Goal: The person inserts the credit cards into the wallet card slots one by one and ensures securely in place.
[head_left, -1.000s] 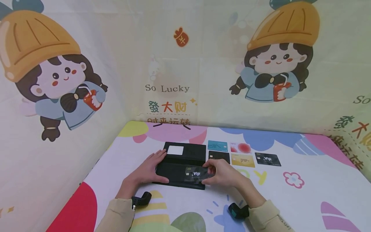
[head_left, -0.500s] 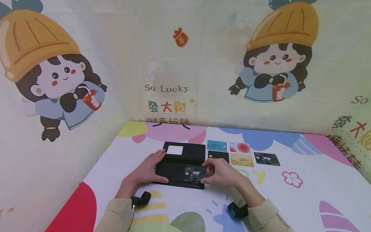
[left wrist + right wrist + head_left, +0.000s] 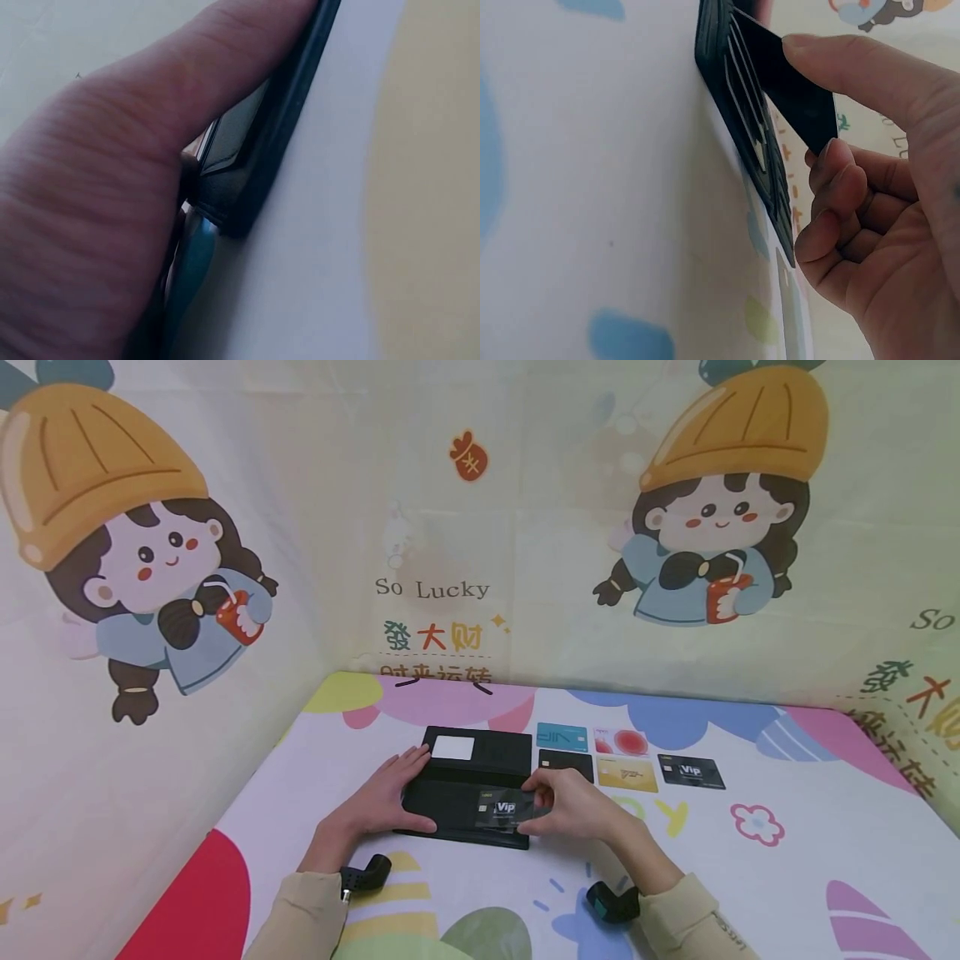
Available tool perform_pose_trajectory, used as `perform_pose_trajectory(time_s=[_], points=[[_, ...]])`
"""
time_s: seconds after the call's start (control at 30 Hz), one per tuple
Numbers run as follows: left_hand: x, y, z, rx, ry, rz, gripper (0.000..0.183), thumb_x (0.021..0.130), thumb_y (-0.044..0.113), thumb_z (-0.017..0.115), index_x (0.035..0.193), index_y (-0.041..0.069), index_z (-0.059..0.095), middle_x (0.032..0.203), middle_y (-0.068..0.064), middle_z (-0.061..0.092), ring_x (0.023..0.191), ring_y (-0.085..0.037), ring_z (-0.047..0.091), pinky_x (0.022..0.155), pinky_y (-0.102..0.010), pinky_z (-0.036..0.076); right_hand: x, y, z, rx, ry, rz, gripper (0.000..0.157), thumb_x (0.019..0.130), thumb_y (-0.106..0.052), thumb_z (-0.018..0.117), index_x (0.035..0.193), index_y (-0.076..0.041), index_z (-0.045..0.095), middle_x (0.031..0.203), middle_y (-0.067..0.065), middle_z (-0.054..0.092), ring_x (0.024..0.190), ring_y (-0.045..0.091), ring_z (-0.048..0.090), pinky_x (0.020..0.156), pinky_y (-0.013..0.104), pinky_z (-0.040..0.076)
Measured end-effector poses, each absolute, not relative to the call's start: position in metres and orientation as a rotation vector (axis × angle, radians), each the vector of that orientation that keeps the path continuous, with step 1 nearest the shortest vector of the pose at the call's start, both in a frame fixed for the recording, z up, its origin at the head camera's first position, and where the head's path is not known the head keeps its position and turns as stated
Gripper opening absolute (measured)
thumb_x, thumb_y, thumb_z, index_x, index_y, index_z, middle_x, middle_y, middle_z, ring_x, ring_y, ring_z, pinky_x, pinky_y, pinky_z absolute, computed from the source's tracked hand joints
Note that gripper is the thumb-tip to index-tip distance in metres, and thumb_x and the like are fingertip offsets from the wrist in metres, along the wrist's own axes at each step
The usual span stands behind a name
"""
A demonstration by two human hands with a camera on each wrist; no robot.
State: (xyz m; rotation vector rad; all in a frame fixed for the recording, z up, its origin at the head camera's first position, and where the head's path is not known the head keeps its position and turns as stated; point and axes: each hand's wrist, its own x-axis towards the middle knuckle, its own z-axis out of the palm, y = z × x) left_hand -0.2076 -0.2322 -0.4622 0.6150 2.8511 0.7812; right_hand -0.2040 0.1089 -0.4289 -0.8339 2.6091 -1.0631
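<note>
A black wallet [image 3: 442, 797] lies unfolded on the table, with a white patch [image 3: 453, 748] on its far half. My left hand [image 3: 381, 797] rests on its left side, fingers on the far half and thumb on the near half. The thumb [image 3: 187, 75] lies along the wallet in the left wrist view. Between thumb and fingertips, my right hand [image 3: 581, 803] pinches the right end of a black Vip card [image 3: 495, 810] above the near half. In the right wrist view this card [image 3: 795, 90] tilts away from the wallet, whose slots hold several card edges [image 3: 746, 90].
Right of the wallet lie a teal card [image 3: 562, 737], a pink-and-white card [image 3: 621, 742], a black card [image 3: 564, 763] partly behind my right hand, and a gold card [image 3: 627, 774]. Another black Vip card [image 3: 692, 772] sits farther right. Printed cloth walls [image 3: 555, 643] enclose the table's back and left.
The pinched Vip card and my right hand have shifted very slightly left over the wallet. My left hand has stayed in place.
</note>
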Motion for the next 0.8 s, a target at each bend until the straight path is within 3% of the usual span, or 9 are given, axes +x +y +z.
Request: perform_pose_trajectory(time_s=[0.8], points=[[-0.208,-0.231,-0.462,0.615,2.855,0.784,0.119,0.069,0.066,0.082,0.159,0.006,0.031,0.166,-0.009,0.022,0.153,-0.030,0.015,0.123,-0.052,0.011,-0.203,0.119,-0.437,-0.801,2.577,-1.098,0.050,0.079,-0.030,0.089,0.118,-0.011,0.065,0.092,-0.006,0.060,0.087,0.016,0.056,0.077,0.026,0.055]])
